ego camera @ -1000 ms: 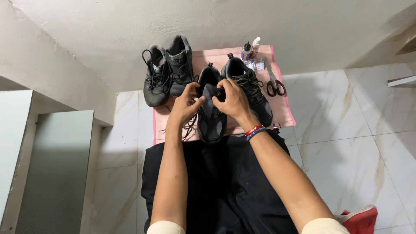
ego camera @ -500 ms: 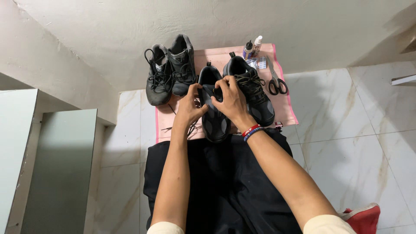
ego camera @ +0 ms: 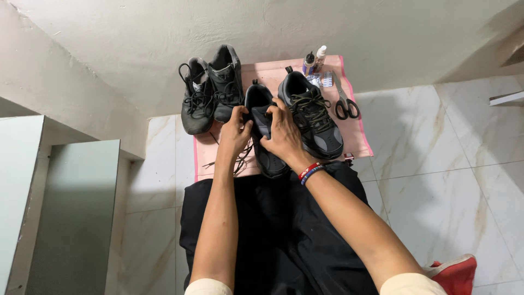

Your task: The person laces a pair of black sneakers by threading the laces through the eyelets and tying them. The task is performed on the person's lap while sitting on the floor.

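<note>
Both hands are on one black shoe (ego camera: 266, 136) that lies on a pink mat (ego camera: 357, 134) on the floor, right in front of the person's lap. The left hand (ego camera: 236, 134) grips the shoe's left side near the top, with its fingers bent around the edge. The right hand (ego camera: 283, 134) grips the right side the same way, fingers curled over the opening. A loose dark shoelace (ego camera: 240, 158) trails off the shoe onto the mat under the left hand.

Just beside the right hand sits a second black shoe with greenish laces (ego camera: 312, 112). To the left, at the wall, two more dark shoes (ego camera: 210, 93) stand side by side. Black scissors (ego camera: 345, 104) lie at the mat's right edge, and two small bottles (ego camera: 315, 59) stand at its far end.
</note>
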